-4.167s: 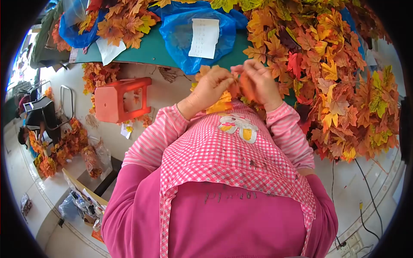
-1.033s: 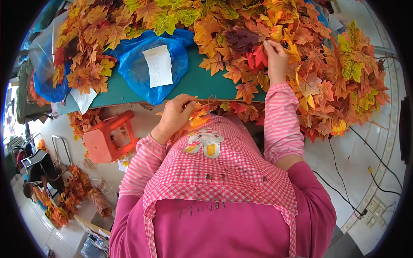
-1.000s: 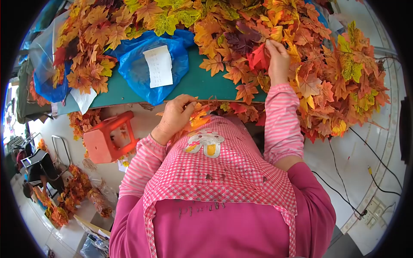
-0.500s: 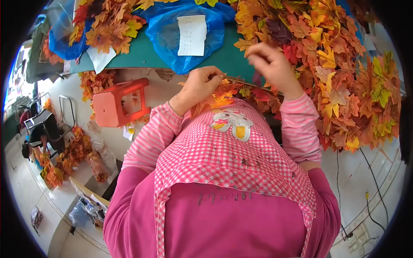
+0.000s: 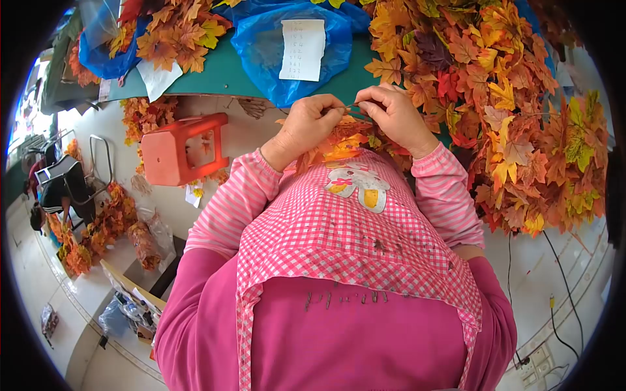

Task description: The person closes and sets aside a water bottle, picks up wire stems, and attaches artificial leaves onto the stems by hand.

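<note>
Both my hands meet just in front of the green table's edge, above the checked apron. My left hand (image 5: pixel 312 127) is closed, pinching a thin brown stem (image 5: pixel 352 106). From the other side my right hand (image 5: pixel 394 117) pinches the same stem between thumb and fingertips. Orange and yellow artificial leaves (image 5: pixel 342 147) hang below the hands against the apron. Beyond them lies a blue plastic bag (image 5: pixel 261 62) with a handwritten paper (image 5: pixel 302 49) on it. To the right a large heap of orange, red and yellow leaves (image 5: pixel 515 150) covers the table and spills over its edge.
A red stool (image 5: pixel 163 156) stands on the floor at the left, with leaf garlands (image 5: pixel 107 225) farther left. A black chair (image 5: pixel 68 179) is beyond it. Cables (image 5: pixel 564 287) run across the floor at the right. More leaves (image 5: pixel 186 39) lie on the table's left part.
My right hand has come back from the leaf heap toward my left hand and now pinches the stem. Earlier it held a red leaf at the heap. The camera view has shifted.
</note>
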`<action>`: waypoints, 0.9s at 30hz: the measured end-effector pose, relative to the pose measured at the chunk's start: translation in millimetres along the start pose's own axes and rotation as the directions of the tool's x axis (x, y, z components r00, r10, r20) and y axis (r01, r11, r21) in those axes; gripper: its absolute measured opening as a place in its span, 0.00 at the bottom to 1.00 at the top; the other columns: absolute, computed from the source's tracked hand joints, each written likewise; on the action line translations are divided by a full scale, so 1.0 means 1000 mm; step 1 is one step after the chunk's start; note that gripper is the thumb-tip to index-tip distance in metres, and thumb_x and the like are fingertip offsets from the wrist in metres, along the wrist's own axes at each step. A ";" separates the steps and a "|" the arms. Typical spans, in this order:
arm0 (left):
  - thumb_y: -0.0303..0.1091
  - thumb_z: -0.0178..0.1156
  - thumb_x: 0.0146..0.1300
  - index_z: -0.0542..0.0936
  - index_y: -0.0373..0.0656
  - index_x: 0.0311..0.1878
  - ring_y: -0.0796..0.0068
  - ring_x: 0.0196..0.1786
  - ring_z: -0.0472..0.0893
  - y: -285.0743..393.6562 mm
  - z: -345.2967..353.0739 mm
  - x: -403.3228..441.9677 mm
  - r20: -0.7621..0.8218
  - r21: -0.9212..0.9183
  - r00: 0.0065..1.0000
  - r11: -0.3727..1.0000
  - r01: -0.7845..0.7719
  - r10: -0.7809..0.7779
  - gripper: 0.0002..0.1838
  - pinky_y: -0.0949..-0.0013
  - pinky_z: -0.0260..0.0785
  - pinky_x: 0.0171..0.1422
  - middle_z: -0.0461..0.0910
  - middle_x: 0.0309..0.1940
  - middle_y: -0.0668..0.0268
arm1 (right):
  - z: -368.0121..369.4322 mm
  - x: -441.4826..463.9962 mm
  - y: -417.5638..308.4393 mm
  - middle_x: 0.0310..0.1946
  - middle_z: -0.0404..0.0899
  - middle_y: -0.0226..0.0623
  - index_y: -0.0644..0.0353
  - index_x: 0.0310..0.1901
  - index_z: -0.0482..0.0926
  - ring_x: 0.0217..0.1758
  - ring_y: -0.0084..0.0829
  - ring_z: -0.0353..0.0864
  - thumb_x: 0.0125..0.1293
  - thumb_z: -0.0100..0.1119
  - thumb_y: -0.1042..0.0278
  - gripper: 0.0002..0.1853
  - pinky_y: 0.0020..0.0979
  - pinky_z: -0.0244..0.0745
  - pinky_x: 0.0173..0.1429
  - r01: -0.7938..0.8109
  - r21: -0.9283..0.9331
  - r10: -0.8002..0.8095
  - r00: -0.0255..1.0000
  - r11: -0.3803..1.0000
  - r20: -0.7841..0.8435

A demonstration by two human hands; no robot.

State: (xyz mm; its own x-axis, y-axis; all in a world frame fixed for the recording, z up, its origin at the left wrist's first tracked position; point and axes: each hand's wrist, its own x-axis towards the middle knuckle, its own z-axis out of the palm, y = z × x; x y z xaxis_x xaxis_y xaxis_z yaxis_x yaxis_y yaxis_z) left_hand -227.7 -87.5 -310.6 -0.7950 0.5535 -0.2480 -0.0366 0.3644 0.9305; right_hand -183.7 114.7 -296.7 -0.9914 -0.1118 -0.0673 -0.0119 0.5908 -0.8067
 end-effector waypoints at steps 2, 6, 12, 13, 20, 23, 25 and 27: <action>0.31 0.59 0.60 0.82 0.35 0.37 0.78 0.27 0.78 -0.002 0.001 0.000 0.002 -0.003 1.000 1.000 -0.002 0.002 0.08 0.71 0.71 0.32 0.81 0.25 0.61 | 0.002 -0.001 0.001 0.27 0.76 0.33 0.55 0.39 0.81 0.38 0.35 0.74 0.61 0.60 0.67 0.06 0.35 0.65 0.49 0.028 -0.025 -0.028 1.000 0.999 -0.004; 0.30 0.57 0.62 0.81 0.34 0.38 0.85 0.30 0.76 0.002 0.000 -0.003 0.036 0.037 0.999 0.999 0.005 -0.006 0.09 0.76 0.70 0.34 0.80 0.26 0.67 | 0.007 -0.001 -0.001 0.29 0.77 0.31 0.58 0.37 0.80 0.38 0.33 0.74 0.60 0.59 0.72 0.04 0.33 0.66 0.48 0.194 -0.121 -0.200 0.979 0.973 -0.032; 0.29 0.57 0.62 0.81 0.35 0.37 0.85 0.28 0.75 -0.004 0.001 -0.006 0.032 0.084 0.998 0.995 -0.049 0.046 0.07 0.75 0.70 0.32 0.80 0.25 0.66 | 0.011 0.001 -0.010 0.29 0.77 0.31 0.58 0.36 0.79 0.39 0.34 0.74 0.58 0.59 0.75 0.05 0.34 0.67 0.49 0.273 -0.125 -0.275 0.962 0.954 0.000; 0.28 0.57 0.62 0.81 0.35 0.37 0.85 0.28 0.75 -0.004 0.000 -0.007 0.029 0.091 0.999 0.995 -0.046 0.044 0.07 0.75 0.70 0.32 0.80 0.24 0.67 | 0.012 0.002 -0.009 0.29 0.77 0.32 0.59 0.37 0.79 0.39 0.34 0.74 0.58 0.59 0.75 0.05 0.34 0.67 0.49 0.269 -0.095 -0.269 0.963 0.958 0.014; 0.32 0.56 0.65 0.81 0.35 0.39 0.87 0.25 0.70 -0.013 -0.004 -0.010 0.045 -0.014 0.990 0.991 0.132 -0.132 0.09 0.77 0.65 0.28 0.75 0.23 0.74 | 0.028 0.004 -0.013 0.32 0.78 0.31 0.56 0.35 0.79 0.43 0.35 0.73 0.58 0.59 0.73 0.04 0.37 0.64 0.54 0.268 -0.159 -0.273 0.962 0.950 -0.009; 0.36 0.55 0.68 0.80 0.35 0.38 0.89 0.22 0.63 -0.011 -0.016 -0.003 0.256 -0.476 0.846 0.701 0.532 -0.468 0.12 0.79 0.56 0.24 0.68 0.21 0.78 | 0.033 0.001 -0.020 0.34 0.77 0.28 0.56 0.38 0.78 0.44 0.32 0.72 0.56 0.60 0.72 0.08 0.37 0.62 0.56 0.386 -0.361 -0.424 0.905 0.849 -0.028; 0.38 0.53 0.70 0.80 0.36 0.37 0.89 0.21 0.59 -0.006 -0.021 -0.005 0.378 -0.560 0.803 0.577 0.595 -0.461 0.14 0.80 0.50 0.25 0.63 0.21 0.80 | 0.035 -0.002 -0.023 0.33 0.77 0.28 0.56 0.41 0.77 0.44 0.31 0.72 0.56 0.61 0.72 0.10 0.38 0.61 0.57 0.370 -0.405 -0.426 0.903 0.836 -0.053; 0.37 0.53 0.70 0.80 0.36 0.37 0.89 0.22 0.60 0.001 -0.029 -0.008 0.509 -0.622 0.746 0.415 0.664 -0.429 0.13 0.81 0.51 0.26 0.64 0.21 0.79 | 0.037 -0.005 -0.028 0.33 0.76 0.27 0.56 0.43 0.77 0.45 0.30 0.72 0.56 0.62 0.71 0.12 0.38 0.61 0.57 0.345 -0.459 -0.431 0.897 0.818 -0.093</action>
State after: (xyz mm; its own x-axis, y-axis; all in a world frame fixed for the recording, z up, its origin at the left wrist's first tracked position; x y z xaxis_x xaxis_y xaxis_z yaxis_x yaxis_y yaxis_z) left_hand -238.8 -113.1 -299.6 -0.2692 0.6379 -0.7216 -0.9195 0.0525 0.3895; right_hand -173.3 69.2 -295.5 -0.8968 -0.2808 0.3421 -0.4120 0.8119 -0.4137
